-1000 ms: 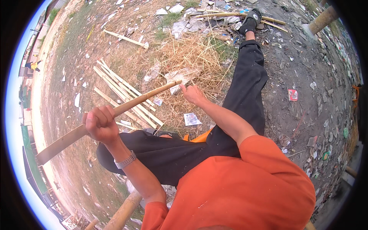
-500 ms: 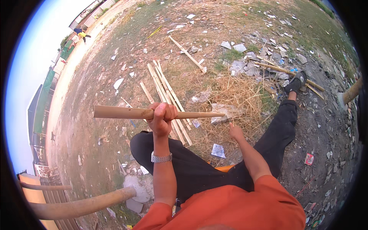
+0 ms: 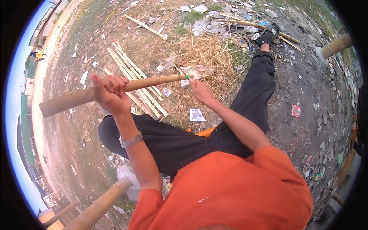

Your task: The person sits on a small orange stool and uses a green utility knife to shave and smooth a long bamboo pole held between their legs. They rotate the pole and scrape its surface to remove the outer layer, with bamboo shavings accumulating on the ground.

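My left hand (image 3: 111, 92) is wrapped around a split bamboo pole (image 3: 142, 84), with the thumb sticking out to the side. The pole slants across my lap, its broad end low at the left and its thin end toward my right hand (image 3: 201, 91). That right hand is closed on a green-handled knife (image 3: 181, 71). The narrow blade points up and left, at the pole's thin end; whether it touches the bamboo I cannot tell. Beneath the thin end lies a pale stone slab (image 3: 199, 71) among dry straw (image 3: 214, 53).
Several split bamboo strips (image 3: 134, 76) lie beyond my left hand. Another strip (image 3: 145, 26) rests farther off. Bamboo poles (image 3: 260, 25) lie by my outstretched foot (image 3: 267, 34). Thick bamboo posts stand at the lower left (image 3: 99, 203) and right (image 3: 337, 46). Rubble and litter cover the ground.
The pole has tilted from nearly level, its broad end now lower and farther left. My left hand has moved left and its grip has turned. The knife's green handle and blade now show.
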`<state>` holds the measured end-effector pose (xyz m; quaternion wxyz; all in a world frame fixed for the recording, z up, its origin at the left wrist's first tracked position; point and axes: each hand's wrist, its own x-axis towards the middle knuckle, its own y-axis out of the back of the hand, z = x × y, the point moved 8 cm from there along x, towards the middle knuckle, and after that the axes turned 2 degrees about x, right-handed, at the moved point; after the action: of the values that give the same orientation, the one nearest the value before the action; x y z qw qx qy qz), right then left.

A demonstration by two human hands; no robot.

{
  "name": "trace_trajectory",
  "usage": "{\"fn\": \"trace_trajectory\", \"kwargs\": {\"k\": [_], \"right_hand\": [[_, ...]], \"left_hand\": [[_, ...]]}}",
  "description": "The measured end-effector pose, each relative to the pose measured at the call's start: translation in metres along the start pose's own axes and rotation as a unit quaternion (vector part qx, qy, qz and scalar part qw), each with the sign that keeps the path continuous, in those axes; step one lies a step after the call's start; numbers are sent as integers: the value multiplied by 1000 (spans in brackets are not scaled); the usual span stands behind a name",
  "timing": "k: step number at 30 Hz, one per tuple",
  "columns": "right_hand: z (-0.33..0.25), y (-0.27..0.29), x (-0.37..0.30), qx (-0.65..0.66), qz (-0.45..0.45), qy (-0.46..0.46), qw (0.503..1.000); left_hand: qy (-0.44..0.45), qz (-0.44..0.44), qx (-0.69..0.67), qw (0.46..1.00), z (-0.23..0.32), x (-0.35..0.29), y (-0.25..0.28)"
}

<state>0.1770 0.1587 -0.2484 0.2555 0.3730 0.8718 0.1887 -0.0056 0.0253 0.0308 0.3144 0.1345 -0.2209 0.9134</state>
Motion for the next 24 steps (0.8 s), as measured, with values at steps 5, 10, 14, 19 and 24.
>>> {"fn": "trace_trajectory", "kwargs": {"k": [5, 10, 14, 19, 24], "right_hand": [[46, -19, 9, -54, 37, -44, 997], [33, -24, 10, -54, 20, -26, 998], [93, -23, 42, -103, 29, -65, 992], [70, -31, 33, -78, 46, -37, 995], [63, -21, 39, -91, 29, -41, 995]], "left_hand": [[-16, -68, -32, 997, -1, 2, -6], [-5, -60, -13, 998, 1, -1, -5], [10, -97, -35, 995, -7, 0, -16], [8, -89, -30, 996, -5, 2, -11], [5, -63, -22, 998, -5, 5, -7]]}}
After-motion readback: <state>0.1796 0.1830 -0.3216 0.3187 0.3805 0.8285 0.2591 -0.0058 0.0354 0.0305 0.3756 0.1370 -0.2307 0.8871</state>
